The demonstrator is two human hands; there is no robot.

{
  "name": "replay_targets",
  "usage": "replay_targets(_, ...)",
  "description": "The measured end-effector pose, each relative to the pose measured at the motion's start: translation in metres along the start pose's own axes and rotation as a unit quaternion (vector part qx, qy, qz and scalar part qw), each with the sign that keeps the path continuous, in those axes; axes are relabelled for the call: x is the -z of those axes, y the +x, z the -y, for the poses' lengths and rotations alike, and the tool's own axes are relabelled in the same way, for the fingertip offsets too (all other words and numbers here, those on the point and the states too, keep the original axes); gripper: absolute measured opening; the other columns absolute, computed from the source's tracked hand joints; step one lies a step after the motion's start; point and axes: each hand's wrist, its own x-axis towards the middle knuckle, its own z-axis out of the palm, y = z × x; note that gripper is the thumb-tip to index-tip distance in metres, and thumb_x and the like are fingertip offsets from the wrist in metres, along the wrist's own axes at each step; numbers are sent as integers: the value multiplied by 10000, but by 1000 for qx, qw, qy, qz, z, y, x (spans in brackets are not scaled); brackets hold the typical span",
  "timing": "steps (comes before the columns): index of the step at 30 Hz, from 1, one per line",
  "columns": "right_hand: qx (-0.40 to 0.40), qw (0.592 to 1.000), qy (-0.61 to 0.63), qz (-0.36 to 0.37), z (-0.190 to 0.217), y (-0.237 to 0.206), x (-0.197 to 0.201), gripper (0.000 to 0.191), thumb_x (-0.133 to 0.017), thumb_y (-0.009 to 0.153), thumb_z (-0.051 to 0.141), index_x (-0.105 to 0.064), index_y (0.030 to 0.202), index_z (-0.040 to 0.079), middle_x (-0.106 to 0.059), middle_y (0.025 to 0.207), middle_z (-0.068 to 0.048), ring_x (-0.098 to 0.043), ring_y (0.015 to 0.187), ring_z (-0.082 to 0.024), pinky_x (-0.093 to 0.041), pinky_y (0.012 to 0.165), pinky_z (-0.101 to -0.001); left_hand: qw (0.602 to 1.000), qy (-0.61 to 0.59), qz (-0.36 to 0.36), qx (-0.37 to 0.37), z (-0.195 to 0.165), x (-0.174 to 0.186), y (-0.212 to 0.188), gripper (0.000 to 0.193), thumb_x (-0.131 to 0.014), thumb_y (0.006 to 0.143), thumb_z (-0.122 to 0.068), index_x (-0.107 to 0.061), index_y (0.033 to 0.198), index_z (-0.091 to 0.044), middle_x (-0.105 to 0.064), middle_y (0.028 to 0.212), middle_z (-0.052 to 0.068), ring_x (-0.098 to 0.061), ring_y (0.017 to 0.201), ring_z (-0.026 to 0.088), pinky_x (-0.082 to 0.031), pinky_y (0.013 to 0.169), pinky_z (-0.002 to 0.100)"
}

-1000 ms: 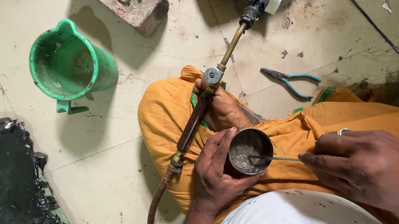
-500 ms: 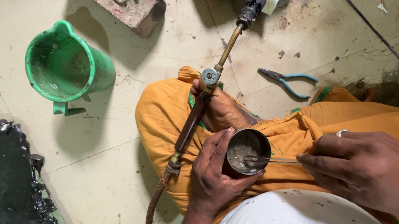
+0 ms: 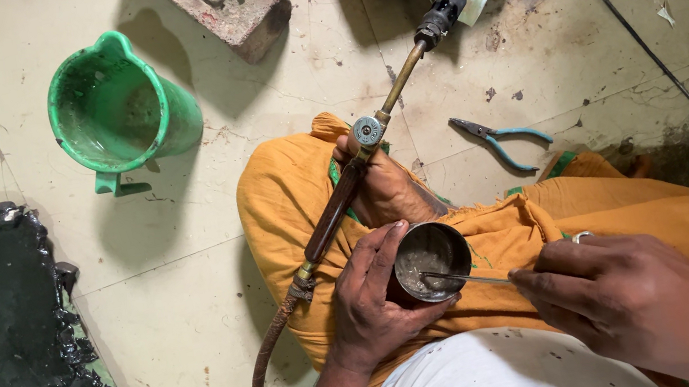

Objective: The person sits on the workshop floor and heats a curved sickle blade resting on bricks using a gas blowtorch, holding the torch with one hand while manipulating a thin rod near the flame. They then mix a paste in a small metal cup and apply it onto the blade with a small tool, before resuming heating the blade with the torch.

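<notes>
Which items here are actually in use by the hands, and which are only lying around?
In use:
- small metal cup, held by the left hand
- thin metal rod, pinched in the right hand, tip in the cup's grey paste

Lying about:
- torch with hose, resting across the lap
- green jug
- blue-handled pliers
- two bricks
- long wire
- black slab

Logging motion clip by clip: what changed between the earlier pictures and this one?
Very little. The right hand keeps the thin metal rod dipped in the small metal cup, its tip shifting only slightly in the grey paste. The left hand still grips the cup. Nothing was picked up or let go. The torch on the lap, green jug, pliers and bricks stayed put.
</notes>
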Motion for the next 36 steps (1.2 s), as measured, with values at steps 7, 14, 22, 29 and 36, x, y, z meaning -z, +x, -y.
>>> replay_targets(7, -211, 944, 236, -91, -12, -15, 22, 263, -822, 818, 146, -845, 1070, 72, -737, 901, 2, -713, 751, -104, -589, 629, -241, 1000, 3, -7, 5, -1, 2, 0, 992, -1005, 625, -334, -524, 1447, -57, -630, 1298, 160, -703, 1155, 302, -608, 975, 396)
replay_targets(14, -398, 839, 62, -366, -87, 11, 42, 142, -796, 946, 68, -808, 1079, 20, -734, 801, -60, -628, 665, -117, -463, 605, -230, 1000, 6, -20, 1, -5, -2, 8, 954, -993, 616, -310, -536, 1415, -60, -646, 1258, 162, -699, 1117, 321, -603, 922, 405)
replay_targets(22, -294, 853, -41, -430, -179, 77, 15, 152, -777, 954, 96, -814, 1087, 33, -762, 878, -109, -700, 713, -164, -569, 632, -305, 1000, -4, -18, -1, -1, -8, 10, 971, -992, 599, -290, -527, 1422, -64, -640, 1232, 165, -704, 1102, 318, -606, 908, 401)
replay_targets(29, -274, 852, -22, -446, -197, 91, 9, 168, -760, 946, 71, -804, 1100, 18, -763, 892, -110, -720, 743, -162, -588, 676, -290, 1000, -2, -17, -12, 3, -8, 12, 986, -998, 595, -297, -518, 1420, -52, -631, 1243, 175, -698, 1116, 320, -608, 914, 400)
replay_targets(36, -284, 850, -24, -443, -199, 98, 10, 160, -769, 947, 60, -800, 1098, 14, -755, 868, -105, -706, 731, -158, -571, 664, -283, 1000, 2, -16, -1, 6, -11, 12, 997, -1007, 584, -316, -523, 1412, -45, -631, 1224, 177, -707, 1090, 310, -618, 888, 394)
